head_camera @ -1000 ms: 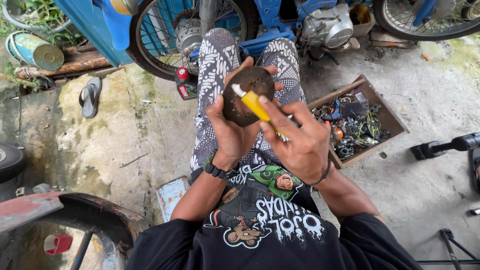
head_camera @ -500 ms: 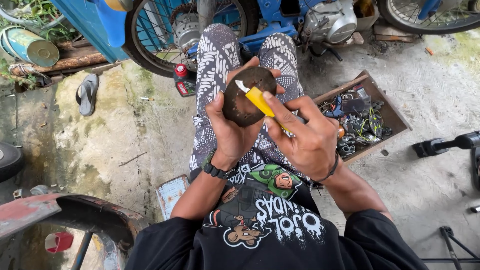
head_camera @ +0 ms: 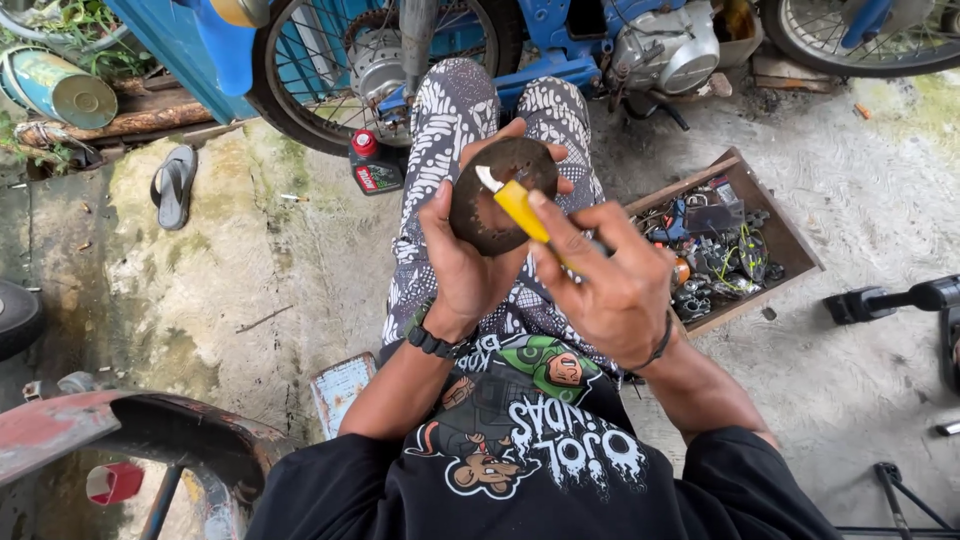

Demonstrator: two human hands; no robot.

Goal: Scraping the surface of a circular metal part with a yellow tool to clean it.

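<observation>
- Barely anything has shifted since half a second back: the dark round metal disc (head_camera: 497,195) sits in the same spot above the lap, and the yellow-handled blade (head_camera: 515,200) has slid only a touch across its face.
- Left hand (head_camera: 462,255) cups the disc from below and behind, fingers curled around its rim, thumb on the near edge, a black watch on the wrist.
- Right hand (head_camera: 605,275) is closed around the yellow handle, index finger laid along it, the pale blade tip resting on the disc's face.
- Under both hands, the patterned trousers (head_camera: 450,120) stretch out over the ground.
- Right of the knees, an open wooden box (head_camera: 790,240) holds a jumble of small parts and wires.
- Just past the left knee stands a small dark bottle with a red cap (head_camera: 372,165).
- Ground is rough, stained concrete (head_camera: 230,290), mossy green in patches, with a lone sandal (head_camera: 175,185) lying on it.
- Across the top, a blue motorcycle (head_camera: 600,40) with spoked wheels is parked; a tin can (head_camera: 60,88) lies on its side at far left.
</observation>
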